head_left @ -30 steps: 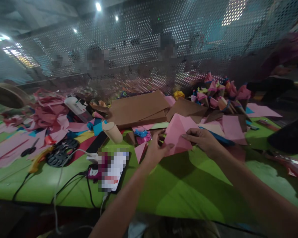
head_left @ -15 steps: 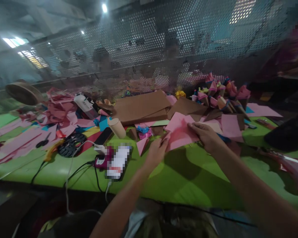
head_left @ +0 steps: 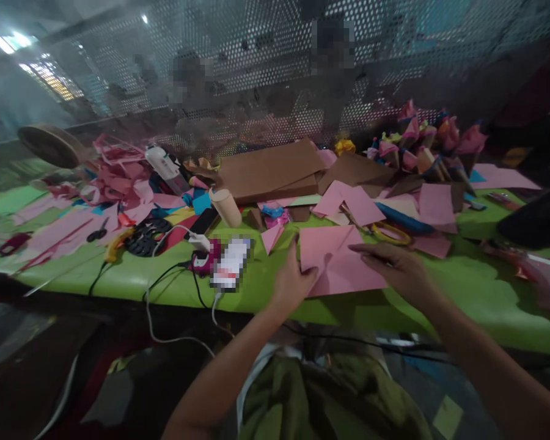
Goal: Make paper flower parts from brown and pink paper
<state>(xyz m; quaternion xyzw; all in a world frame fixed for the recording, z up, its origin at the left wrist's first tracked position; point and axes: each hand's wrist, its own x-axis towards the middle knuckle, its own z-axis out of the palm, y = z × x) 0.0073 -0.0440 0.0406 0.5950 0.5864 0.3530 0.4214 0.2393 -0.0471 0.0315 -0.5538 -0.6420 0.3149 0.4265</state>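
Observation:
A sheet of pink paper [head_left: 332, 263] lies on the green tabletop in front of me, with a faint diagonal crease line near its top. My left hand [head_left: 294, 278] is at its left edge: the thumb rests on the sheet and the index finger stands apart along the side. Stretched fingers of my right hand [head_left: 401, 269] reach over the right part of the sheet. Just behind it are more pink pieces [head_left: 362, 205] and scissors with yellow handles [head_left: 392, 234], partly covered by paper. A small folded pink triangle [head_left: 272, 237] lies left of the sheet.
A phone [head_left: 232, 263] on a charging cable and a maroon power socket [head_left: 205, 256] are to the left. A tan cylinder [head_left: 227, 208] stands behind them. Brown cardboard [head_left: 270, 171] lies at the back, paper cones [head_left: 431, 146] at back right, a pink glue gun [head_left: 531, 266] far right.
The pink sheet, held up between both hands before, now lies on the table nearer to me. Both hands have come down with it and their fingers have loosened. The view has tilted downward.

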